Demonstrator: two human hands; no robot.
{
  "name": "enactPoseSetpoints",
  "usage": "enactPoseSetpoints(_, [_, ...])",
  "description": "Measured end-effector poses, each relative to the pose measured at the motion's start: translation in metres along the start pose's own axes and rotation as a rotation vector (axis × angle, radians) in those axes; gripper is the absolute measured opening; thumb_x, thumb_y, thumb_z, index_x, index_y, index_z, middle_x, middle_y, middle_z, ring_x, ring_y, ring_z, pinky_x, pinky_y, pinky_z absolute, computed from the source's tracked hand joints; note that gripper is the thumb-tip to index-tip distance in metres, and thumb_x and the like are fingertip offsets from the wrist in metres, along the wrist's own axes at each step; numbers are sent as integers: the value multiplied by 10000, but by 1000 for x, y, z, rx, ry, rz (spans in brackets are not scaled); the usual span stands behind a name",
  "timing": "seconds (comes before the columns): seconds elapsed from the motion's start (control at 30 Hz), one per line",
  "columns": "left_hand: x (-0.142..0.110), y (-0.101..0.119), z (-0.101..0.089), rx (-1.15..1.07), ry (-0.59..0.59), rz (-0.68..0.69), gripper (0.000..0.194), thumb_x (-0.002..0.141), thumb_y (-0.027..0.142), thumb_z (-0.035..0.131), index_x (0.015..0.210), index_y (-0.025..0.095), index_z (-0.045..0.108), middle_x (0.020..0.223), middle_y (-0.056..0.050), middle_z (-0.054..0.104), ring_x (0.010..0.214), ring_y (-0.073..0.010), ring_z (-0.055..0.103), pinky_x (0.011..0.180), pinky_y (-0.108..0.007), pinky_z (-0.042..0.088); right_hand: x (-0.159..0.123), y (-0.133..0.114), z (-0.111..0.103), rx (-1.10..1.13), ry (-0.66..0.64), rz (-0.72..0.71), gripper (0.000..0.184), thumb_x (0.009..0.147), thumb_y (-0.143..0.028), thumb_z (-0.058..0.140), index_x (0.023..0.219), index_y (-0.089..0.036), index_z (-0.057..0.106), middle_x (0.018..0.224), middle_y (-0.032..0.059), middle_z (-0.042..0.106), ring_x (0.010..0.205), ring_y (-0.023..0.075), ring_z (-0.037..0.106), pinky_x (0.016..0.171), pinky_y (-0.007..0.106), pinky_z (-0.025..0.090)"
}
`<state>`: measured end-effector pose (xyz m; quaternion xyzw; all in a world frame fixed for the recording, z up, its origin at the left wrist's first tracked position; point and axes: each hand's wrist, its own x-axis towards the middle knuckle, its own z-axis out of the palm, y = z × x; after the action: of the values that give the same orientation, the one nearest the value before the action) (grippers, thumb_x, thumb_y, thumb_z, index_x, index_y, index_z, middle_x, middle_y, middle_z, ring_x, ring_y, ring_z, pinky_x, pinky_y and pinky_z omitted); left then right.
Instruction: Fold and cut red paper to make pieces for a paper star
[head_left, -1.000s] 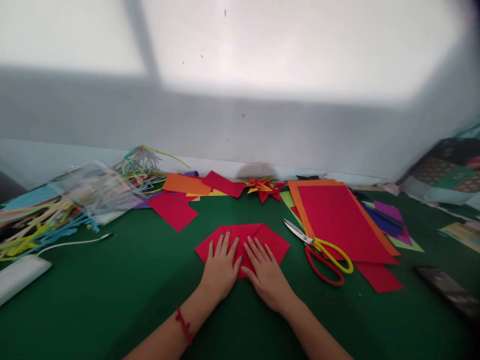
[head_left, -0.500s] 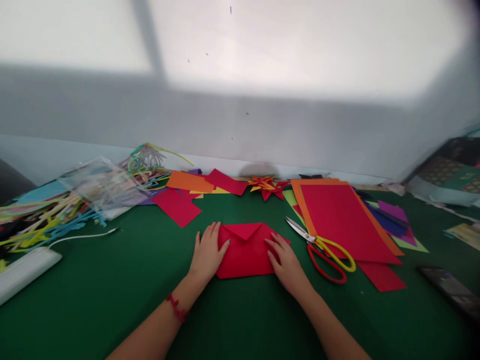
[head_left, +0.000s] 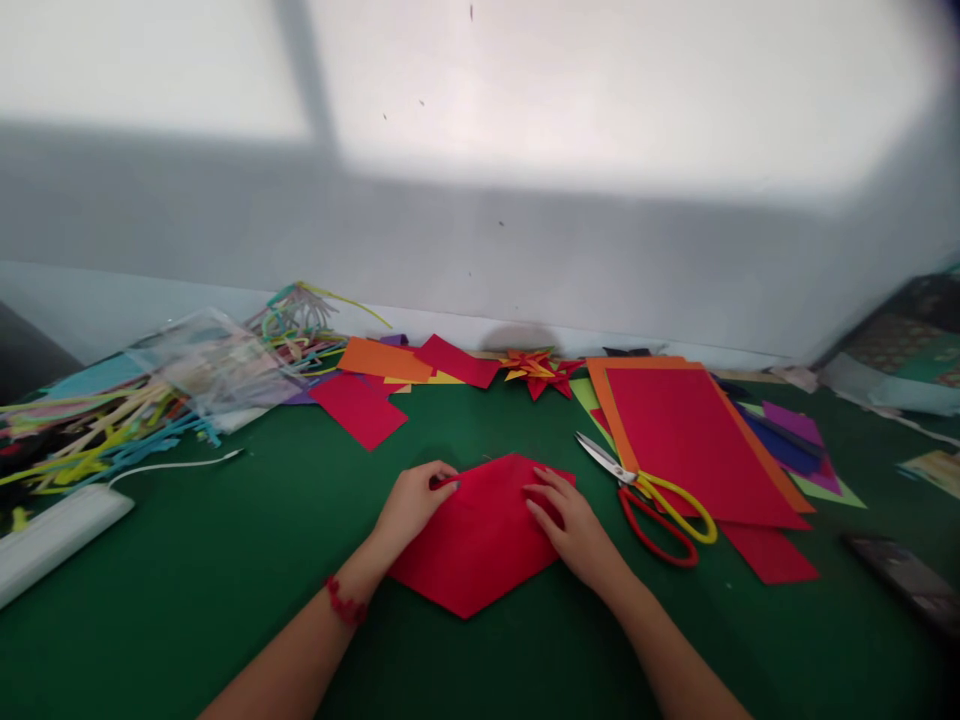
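Note:
A sheet of red paper (head_left: pixel 480 540) lies on the green table in front of me, its lower corner pointing towards me. At the paper's upper left edge, my left hand (head_left: pixel 416 505) pinches it between thumb and curled fingers. My right hand (head_left: pixel 566 520) rests on the paper's right part, fingers slightly bent and apart, pressing from above. A red bracelet (head_left: pixel 346 602) circles my left wrist. Just right of my right hand lie scissors (head_left: pixel 630 480) with one yellow and one red handle, their blades slightly parted.
Red and orange sheets (head_left: pixel 690 440) are stacked at the right, with a dark phone (head_left: pixel 900 575) beyond them. Folded paper stars (head_left: pixel 536 372) sit by the wall. Colourful strips (head_left: pixel 97 430), a clear plastic bag (head_left: pixel 217 365) and a white corded device (head_left: pixel 64 535) occupy the left.
The red paper has gone from a flat envelope-like fold to a larger, angular shape reaching nearer to me. My left hand's fingers have curled from lying flat to pinching its edge.

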<state>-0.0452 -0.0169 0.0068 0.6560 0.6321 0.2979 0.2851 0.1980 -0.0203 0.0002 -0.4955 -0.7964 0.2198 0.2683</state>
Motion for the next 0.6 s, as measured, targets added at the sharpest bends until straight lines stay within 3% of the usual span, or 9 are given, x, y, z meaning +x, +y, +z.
enactPoseSetpoints(0.13, [1, -3, 0, -38, 49, -21, 138, 718, 258, 490, 767, 198, 604, 741, 8, 633, 725, -159, 586, 647, -252, 426, 0, -9, -6, 66, 113, -49, 317, 849, -312, 368, 1133, -253, 495, 1298, 42, 391, 1179, 212, 370, 967, 396, 323])
enactPoseSetpoints(0.23, [3, -6, 0, -110, 64, -30, 140, 722, 261, 491, 787, 188, 591, 734, 3, 631, 715, -155, 588, 640, -248, 437, 2, -10, -11, 92, 260, 3, 355, 835, -336, 401, 1178, -258, 446, 1338, 44, 321, 1203, 223, 326, 975, 409, 306])
enactPoseSetpoints(0.33, [4, -7, -1, -104, 89, 0, 151, 742, 284, 485, 801, 194, 591, 762, 1, 638, 729, -155, 589, 649, -247, 441, 4, -6, -16, 127, 326, 76, 393, 802, -374, 466, 1173, -248, 447, 1270, 65, 399, 1164, 234, 370, 942, 413, 343])
enactPoseSetpoints(0.4, [4, -7, -1, -53, 114, 39, 163, 768, 294, 469, 823, 204, 593, 808, 0, 641, 759, -158, 587, 665, -252, 442, 3, -7, -19, 158, 269, 33, 303, 803, -372, 470, 1070, -244, 534, 1131, 67, 508, 1074, 223, 457, 904, 389, 381])
enactPoseSetpoints(0.47, [4, -5, -1, 33, 119, 97, 174, 793, 285, 448, 854, 216, 595, 857, -2, 636, 808, -162, 580, 713, -269, 442, 1, -12, -22, 167, 113, -64, 232, 816, -365, 455, 956, -250, 599, 1011, 53, 565, 990, 201, 513, 877, 352, 402])
enactPoseSetpoints(0.6, [2, 5, 0, 258, 201, 225, 253, 829, 250, 417, 1045, 228, 547, 1065, -36, 562, 988, -186, 511, 861, -343, 395, -5, -26, -23, 52, -257, -219, 335, 740, -428, 553, 1038, -278, 579, 1140, 35, 527, 1067, 213, 459, 913, 354, 366])
